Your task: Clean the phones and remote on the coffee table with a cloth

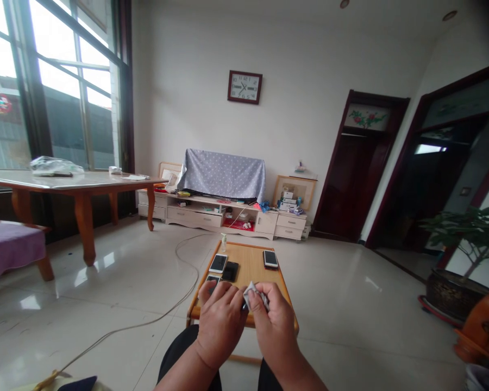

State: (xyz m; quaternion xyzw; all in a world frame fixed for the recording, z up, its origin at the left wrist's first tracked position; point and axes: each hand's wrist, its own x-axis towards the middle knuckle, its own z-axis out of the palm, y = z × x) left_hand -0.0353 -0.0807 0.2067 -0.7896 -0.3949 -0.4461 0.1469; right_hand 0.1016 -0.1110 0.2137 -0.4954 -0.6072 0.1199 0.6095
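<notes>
**Folded white cloth (pixel 254 296) pinched over a low wooden table (pixel 250 271), four phones laid out**

The right hand (pixel 275 326) is closed on the crumpled cloth; the left hand (pixel 222 320) is half curled just beside it, and whether it grips the dark edge showing there, I cannot tell. Its fingers (pixel 212 290) hover over a partly hidden phone (pixel 213 279). A white-framed phone (pixel 218 263), a black phone (pixel 230 271) and a third phone (pixel 270 258) lie flat on the smooth wood, with a small pump bottle (pixel 224 241) at the far edge.
</notes>
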